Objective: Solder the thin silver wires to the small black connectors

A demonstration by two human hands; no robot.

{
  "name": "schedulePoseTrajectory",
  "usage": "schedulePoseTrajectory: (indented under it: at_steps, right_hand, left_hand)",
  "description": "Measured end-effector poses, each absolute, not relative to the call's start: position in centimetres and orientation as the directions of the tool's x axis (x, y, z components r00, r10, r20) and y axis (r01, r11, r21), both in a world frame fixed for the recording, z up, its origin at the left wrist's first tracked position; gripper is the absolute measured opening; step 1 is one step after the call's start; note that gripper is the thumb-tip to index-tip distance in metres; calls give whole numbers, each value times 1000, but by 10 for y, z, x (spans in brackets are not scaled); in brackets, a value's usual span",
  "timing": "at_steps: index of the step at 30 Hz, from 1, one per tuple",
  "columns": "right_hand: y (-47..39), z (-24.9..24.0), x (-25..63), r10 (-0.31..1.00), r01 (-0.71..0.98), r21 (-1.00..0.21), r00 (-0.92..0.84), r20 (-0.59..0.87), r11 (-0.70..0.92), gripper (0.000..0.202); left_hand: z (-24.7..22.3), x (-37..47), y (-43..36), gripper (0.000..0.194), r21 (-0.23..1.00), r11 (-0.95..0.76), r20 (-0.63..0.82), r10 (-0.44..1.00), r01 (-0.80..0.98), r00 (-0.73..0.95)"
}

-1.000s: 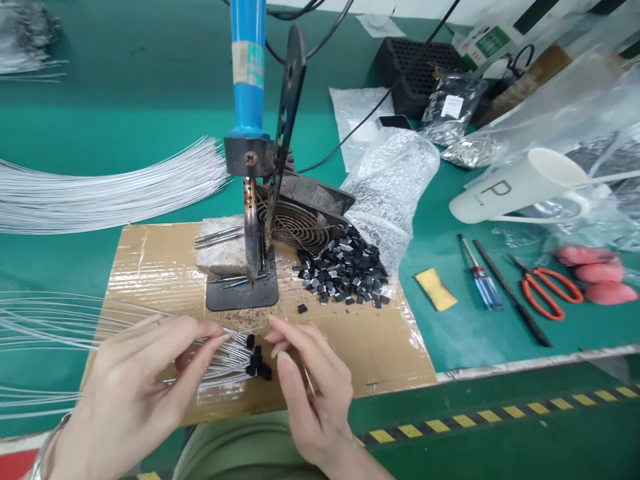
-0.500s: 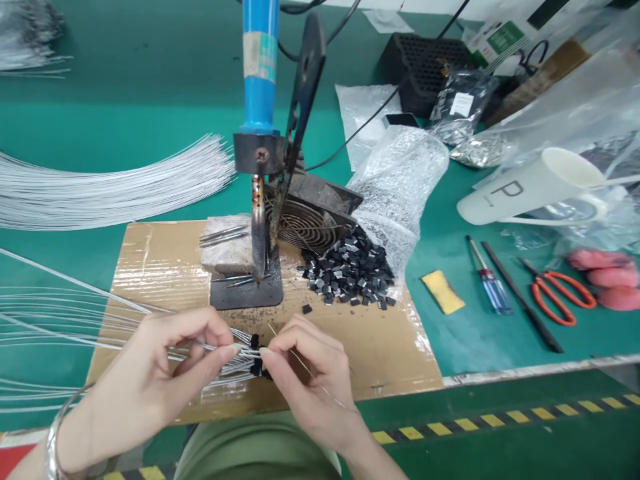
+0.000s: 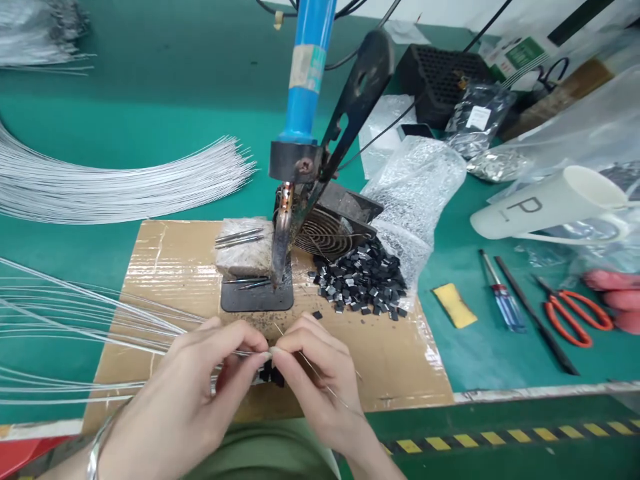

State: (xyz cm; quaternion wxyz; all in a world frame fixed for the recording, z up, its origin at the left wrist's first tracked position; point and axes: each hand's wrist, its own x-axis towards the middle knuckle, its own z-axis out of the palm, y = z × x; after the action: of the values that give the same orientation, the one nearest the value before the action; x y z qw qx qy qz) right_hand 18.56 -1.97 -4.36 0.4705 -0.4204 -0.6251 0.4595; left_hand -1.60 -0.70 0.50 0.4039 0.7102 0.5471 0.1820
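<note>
My left hand (image 3: 200, 383) is closed in a pinch on thin white wires (image 3: 143, 320), which run in from the left edge. Thumb and forefinger of my right hand (image 3: 317, 377) pinch at the same spot, so the two hands' fingertips meet. What exactly lies between the right fingertips is too small to make out. A thin silvery strand, like solder wire (image 3: 313, 365), passes across the right hand's fingers. Beneath the hands, small black pieces (image 3: 273, 375) show at the wire ends, partly hidden. A blue-handled soldering iron (image 3: 305, 100) is clamped tip down beyond the hands.
Cardboard (image 3: 400, 360) covers the work area. Behind the hands are a black pile of small parts (image 3: 363, 280), a round fan grille (image 3: 325, 233) and a wire bundle (image 3: 125, 187). Rightward lie a yellow sponge (image 3: 454, 305), screwdriver (image 3: 505, 297), orange-handled scissors (image 3: 575, 313) and white mug (image 3: 545, 203).
My left hand has moved right along the wires until its fingertips meet the right hand's. The black pieces are more covered. The whole view has shifted slightly.
</note>
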Motion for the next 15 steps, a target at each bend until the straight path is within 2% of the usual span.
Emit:
schedulePoseTrajectory:
  at_steps: [4, 8, 11, 15]
  right_hand:
    - [-21, -47, 181, 975, 33, -982, -133, 178, 184, 24]
    - [-20, -49, 182, 994, -67, -994, 70, 81, 85, 30]
    - [-18, -52, 188, 972, -240, -969, 234, -1, 57, 32]
    - [-18, -55, 193, 989, -477, -877, 99, -112, -52, 58]
  left_hand:
    - [0, -8, -4, 35, 834, 99, -329, 879, 542, 345]
    - [1, -5, 3, 37, 867, 265, -394, 883, 422, 254]
    - [5, -5, 8, 34, 864, 323, -419, 887, 385, 196]
    - [6, -2, 10, 30, 866, 344, -416, 898, 364, 141]
